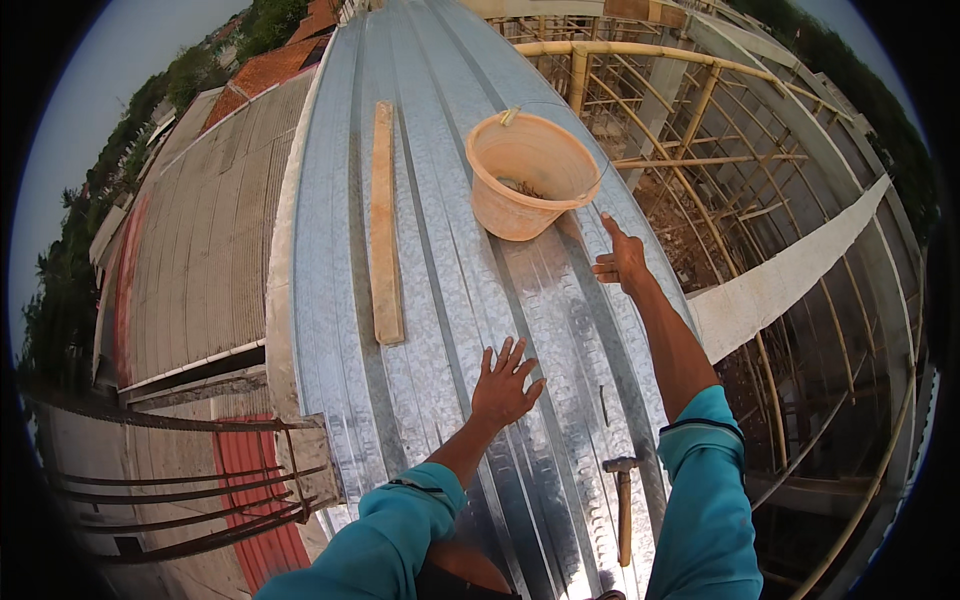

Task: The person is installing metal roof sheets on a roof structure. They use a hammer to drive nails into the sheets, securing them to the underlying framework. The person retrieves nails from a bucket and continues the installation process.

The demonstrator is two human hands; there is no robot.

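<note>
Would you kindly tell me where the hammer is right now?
In the head view, the hammer lies on the metal sheeting, lower right, just left of the right sleeve.

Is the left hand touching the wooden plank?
Apart: the head view shows a strip of bare ribbed metal sheeting between the left hand and the wooden plank.

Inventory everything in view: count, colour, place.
Deck: 1, silver, centre
Bucket: 1, orange, on deck
Debris: uncounted, brown, inside bucket
Plank: 1, tan, left of bucket
Hammer: 1, brown-handled, deck's lower right
Bamboo: many, yellowish, right
Strip: 1, pale, right of deck
Rebar: several, rusty, lower left
Red sheet: 1, red, behind rebar
Roofs: several, grey and orange, left
Trees: many, green, far left and right
Sky: 1, greyish, upper corners
Sleeves: 2, turquoise, bottom
Left hand: 1, bare, over deck
Right hand: 1, bare, beside bucket
</note>
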